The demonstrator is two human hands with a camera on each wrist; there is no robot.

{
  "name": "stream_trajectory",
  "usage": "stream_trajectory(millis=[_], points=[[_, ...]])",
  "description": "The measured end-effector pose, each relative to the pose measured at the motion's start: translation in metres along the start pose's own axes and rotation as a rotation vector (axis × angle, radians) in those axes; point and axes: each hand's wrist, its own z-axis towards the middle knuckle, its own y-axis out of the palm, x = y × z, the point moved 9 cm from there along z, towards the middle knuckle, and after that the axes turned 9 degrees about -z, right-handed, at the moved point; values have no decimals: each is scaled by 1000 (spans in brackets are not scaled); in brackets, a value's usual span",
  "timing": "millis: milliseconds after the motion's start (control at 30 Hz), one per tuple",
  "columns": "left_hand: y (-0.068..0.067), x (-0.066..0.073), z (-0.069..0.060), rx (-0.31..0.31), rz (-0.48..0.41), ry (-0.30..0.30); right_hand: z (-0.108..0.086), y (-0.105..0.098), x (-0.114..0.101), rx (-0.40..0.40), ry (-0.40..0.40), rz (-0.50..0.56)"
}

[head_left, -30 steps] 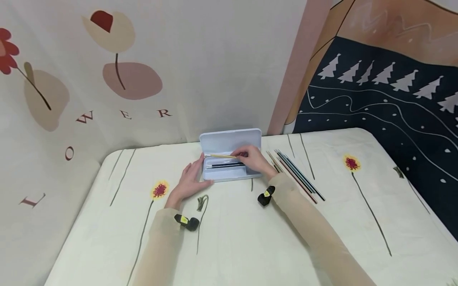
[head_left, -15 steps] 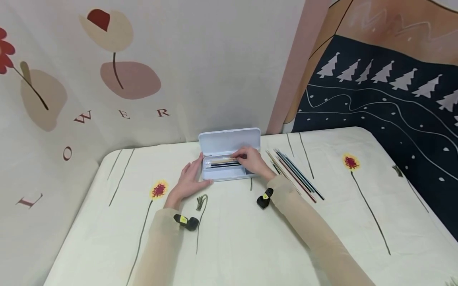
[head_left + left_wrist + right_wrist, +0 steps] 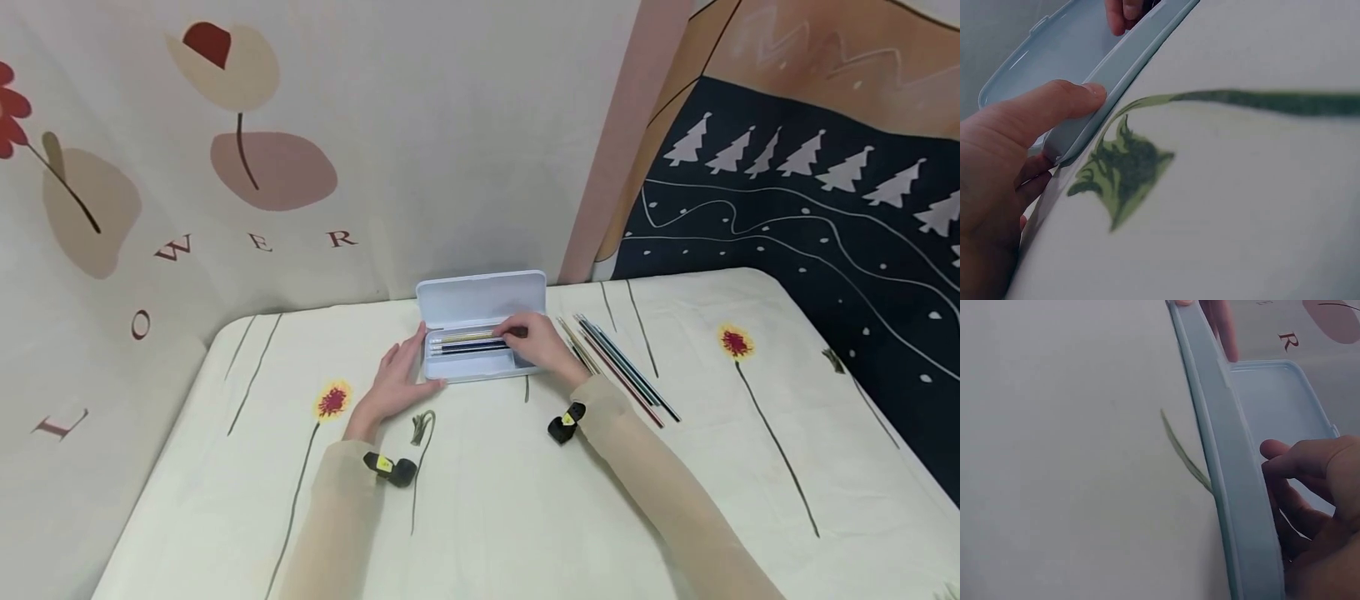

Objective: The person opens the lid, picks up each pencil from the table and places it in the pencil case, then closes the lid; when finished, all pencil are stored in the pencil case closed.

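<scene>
Right, so it's all at the pale pencil case [image 3: 480, 378], sitting open near the back edge of the covered table [image 3: 495, 492], lid [image 3: 480, 298] standing up behind. Steadying its left end is the left hand [image 3: 393, 383], digits spread wide and mostly straight, thumb laid along the front wall, carrying nothing. Across the tray the right hand [image 3: 535, 340] has its fingers curled, thumb and forefinger together at the right end of the yellow pencil [image 3: 461, 338], which lies lengthwise inside, behind the dark pencils [image 3: 468, 349]; how firm that pinch is, I can't tell, since the case wall hides the lower fingers in the right wrist view. Now, the risks! Let go unevenly and the yellow pencil could roll onto its dark neighbours, or catch and lie crossed. Lift those knuckles carelessly and they might knock the lid down. If the left thumb slackens, a push could skid the case backwards. And watch the right sleeve [image 3: 637, 467], right beside the loose pencils [image 3: 628, 367]: one sideways sweep of that forearm could scatter them, because round shafts on cloth have little to stop them.
</scene>
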Motion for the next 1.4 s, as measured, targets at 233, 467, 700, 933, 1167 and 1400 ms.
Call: stream_trajectory(millis=[233,467,700,933,1167,1400], points=[[0,-2,0,1,3,-7,-8,-9,0,28,5,19],[0,-2,-1,-2,4,-8,-16,-16,-2,24,12,34],[1,-3,-1,-1,1,-8,-26,-18,1,-7,6,84],[2,-4,0,-4,9,-11,-39,-27,2,-22,20,70],[1,-6,1,2,19,-4,-48,-38,5,-18,-9,65],[1,-3,0,4,11,6,-57,-49,16,7,39,40]])
